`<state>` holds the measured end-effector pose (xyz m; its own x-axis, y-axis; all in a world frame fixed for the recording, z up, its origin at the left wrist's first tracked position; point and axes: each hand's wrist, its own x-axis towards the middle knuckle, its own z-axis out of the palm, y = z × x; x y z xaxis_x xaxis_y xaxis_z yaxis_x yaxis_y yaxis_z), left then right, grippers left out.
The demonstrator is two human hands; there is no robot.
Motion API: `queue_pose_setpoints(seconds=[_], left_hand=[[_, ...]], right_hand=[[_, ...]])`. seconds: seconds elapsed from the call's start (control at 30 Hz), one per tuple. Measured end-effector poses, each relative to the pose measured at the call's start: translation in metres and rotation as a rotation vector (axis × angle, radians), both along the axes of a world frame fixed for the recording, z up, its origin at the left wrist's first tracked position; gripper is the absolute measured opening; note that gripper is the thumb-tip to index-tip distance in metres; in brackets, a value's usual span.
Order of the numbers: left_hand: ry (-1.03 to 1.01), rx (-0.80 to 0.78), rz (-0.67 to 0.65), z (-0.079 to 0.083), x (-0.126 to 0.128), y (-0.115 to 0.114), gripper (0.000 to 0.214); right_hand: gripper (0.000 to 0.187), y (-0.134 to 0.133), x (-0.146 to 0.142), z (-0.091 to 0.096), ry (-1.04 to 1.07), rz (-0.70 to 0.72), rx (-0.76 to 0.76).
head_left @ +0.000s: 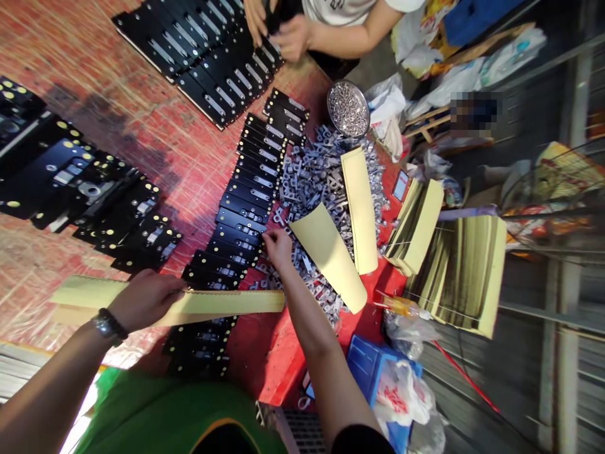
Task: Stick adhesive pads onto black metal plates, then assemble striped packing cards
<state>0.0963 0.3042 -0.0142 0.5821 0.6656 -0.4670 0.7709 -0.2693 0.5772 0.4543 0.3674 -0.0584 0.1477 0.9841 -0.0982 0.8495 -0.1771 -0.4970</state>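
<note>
My green shirt (155, 410) fills the foreground. The fingers of my left hand (145, 301) are clamped on a long pale-yellow paper strip (227, 302), which lies across a row of black slotted metal plates (239, 230). The fingers of my right hand (278, 248) are together, touching that row's edge, just beside a heap of grey metal fittings (312, 183).

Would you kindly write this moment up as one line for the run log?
left hand: holds yellow card strip | right hand: touches black plates | beside: grey metal parts
</note>
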Motion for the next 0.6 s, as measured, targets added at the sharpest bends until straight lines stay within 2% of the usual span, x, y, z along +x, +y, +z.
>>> queue_pose_setpoints(seconds=[0.13,0.23,0.33,0.43,0.53,0.6], left_hand=[[0.040,-0.035,-0.059,-0.002,-0.002,0.000,0.034],[0.053,-0.039,-0.068,-0.004,-0.004,0.001,0.036],[0.047,-0.038,-0.072,-0.007,-0.007,0.000,0.038],[0.030,-0.047,-0.048,-0.009,-0.007,-0.001,0.037],[0.021,-0.053,-0.033,-0.010,-0.006,-0.001,0.035],[0.025,-0.054,-0.039,-0.009,-0.004,-0.001,0.036]], right_hand=[[0.008,0.008,-0.003,-0.005,-0.027,0.027,-0.023],[0.013,0.012,-0.001,-0.009,-0.029,-0.090,0.045],[0.019,0.018,0.004,-0.016,0.177,-0.255,0.074],[0.022,0.026,0.007,-0.024,0.440,-0.331,0.064],[0.026,0.028,0.007,-0.030,0.501,-0.326,0.110],[0.020,0.026,0.007,-0.032,0.421,-0.232,0.161]])
